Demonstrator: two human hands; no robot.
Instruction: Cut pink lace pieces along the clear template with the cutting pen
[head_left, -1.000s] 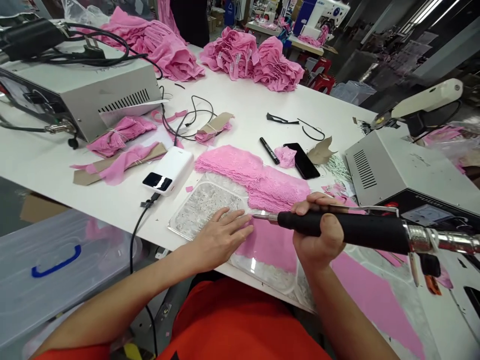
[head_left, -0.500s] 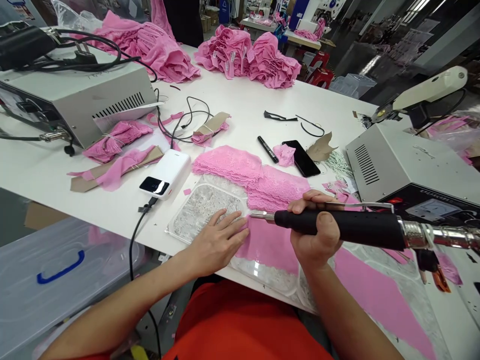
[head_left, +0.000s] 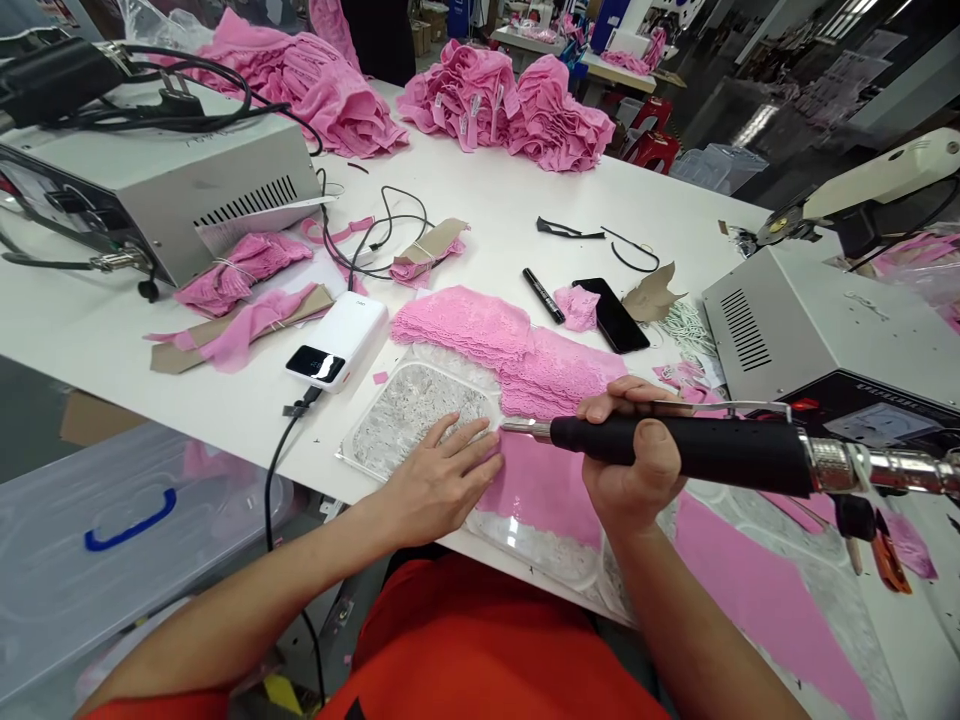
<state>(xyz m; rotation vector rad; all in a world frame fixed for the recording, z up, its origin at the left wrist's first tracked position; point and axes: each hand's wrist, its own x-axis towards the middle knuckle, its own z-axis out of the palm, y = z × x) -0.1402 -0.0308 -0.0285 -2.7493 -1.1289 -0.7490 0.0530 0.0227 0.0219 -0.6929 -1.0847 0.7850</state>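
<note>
My right hand (head_left: pixel 634 450) is wrapped round the black handle of an ultrasonic welding gun (head_left: pixel 705 452). The gun's metal tip points left and meets the upper left of a pink fabric piece (head_left: pixel 544 490), close to my left fingertips. Fingers outstretched, my left hand (head_left: pixel 446 480) lies flat over the left edge of that fabric and a clear plastic template (head_left: pixel 416 405). Just beyond the tip lies a stack of pink lace pieces (head_left: pixel 562 370). Whether the tip presses into the fabric I cannot tell.
Grey power boxes stand at the left (head_left: pixel 217 190) and right (head_left: pixel 832 340). A white power bank (head_left: pixel 352 335), a marker (head_left: pixel 543 296) and a black phone (head_left: pixel 613 318) lie around the work. Pink garment piles (head_left: pixel 502 105) sit at the back. A lidded plastic bin (head_left: pixel 127 590) is below left.
The view has shifted slightly, so the table things appear a little further right. Both hands and the gun tip stay in nearly the same place on the fabric.
</note>
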